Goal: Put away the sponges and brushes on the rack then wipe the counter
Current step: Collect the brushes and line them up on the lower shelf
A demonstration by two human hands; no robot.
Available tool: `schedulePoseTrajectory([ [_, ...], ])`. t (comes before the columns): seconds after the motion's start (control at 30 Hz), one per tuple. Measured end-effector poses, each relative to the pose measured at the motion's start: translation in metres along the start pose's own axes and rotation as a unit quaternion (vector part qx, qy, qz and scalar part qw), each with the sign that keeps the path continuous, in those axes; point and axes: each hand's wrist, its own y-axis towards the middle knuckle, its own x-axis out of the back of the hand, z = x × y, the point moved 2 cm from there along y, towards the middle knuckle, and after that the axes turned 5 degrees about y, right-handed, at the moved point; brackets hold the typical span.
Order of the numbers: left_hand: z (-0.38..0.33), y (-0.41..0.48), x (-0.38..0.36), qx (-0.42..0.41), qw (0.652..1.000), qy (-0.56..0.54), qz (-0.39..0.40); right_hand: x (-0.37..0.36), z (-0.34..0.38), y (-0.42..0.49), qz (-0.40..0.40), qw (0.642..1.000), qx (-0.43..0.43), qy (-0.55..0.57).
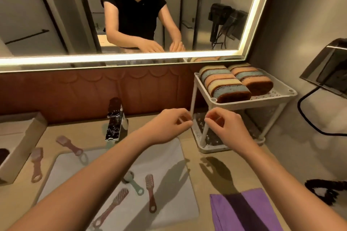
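Note:
A white two-tier rack (244,104) stands at the back right of the counter. Its top shelf holds two rows of stacked sponges (225,84) in yellow, blue, orange and brown. The lower shelf (212,140) looks bare. My left hand (169,125) and my right hand (223,125) hover side by side in front of the rack's front left post, fingers loosely curled, with nothing visible in either. Several small brushes lie loose: two pink ones (69,146) (36,163) on the counter at left, a green one (133,184) and two pink ones (150,191) (112,206) in the sink. A purple cloth (244,210) lies at front right.
A chrome faucet (115,122) rises behind the pale sink basin (169,155). An open cardboard box (18,140) sits at far left. A black frilly item (326,191) lies at the counter's right edge. A dark wall holder with a cable (328,71) hangs right of the rack. A mirror runs along the back.

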Motion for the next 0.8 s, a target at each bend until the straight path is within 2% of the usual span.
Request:
schedulePoseTrajectory([
  [0.07,0.019,-0.038,-0.001,0.037,0.998,0.015,0.054,-0.028,0.012,-0.017,0.084,0.996,-0.009,0.011],
  [0.17,0.045,-0.082,-0.006,0.089,0.991,0.028,0.099,-0.062,0.024,-0.041,0.163,0.986,-0.006,0.020],
  [0.37,0.094,-0.159,-0.024,0.197,0.971,-0.007,0.132,-0.131,0.035,-0.083,0.256,0.966,-0.012,0.008],
  [0.47,0.116,-0.202,-0.038,0.252,0.960,-0.012,0.124,-0.167,0.039,-0.107,0.298,0.954,-0.030,-0.002],
  [0.63,0.158,-0.279,-0.082,0.380,0.922,-0.073,0.023,-0.229,0.052,-0.145,0.340,0.938,-0.059,-0.041],
  [0.8,0.184,-0.342,-0.118,0.538,0.832,-0.060,-0.122,-0.280,0.064,-0.178,0.364,0.921,-0.067,-0.117],
])
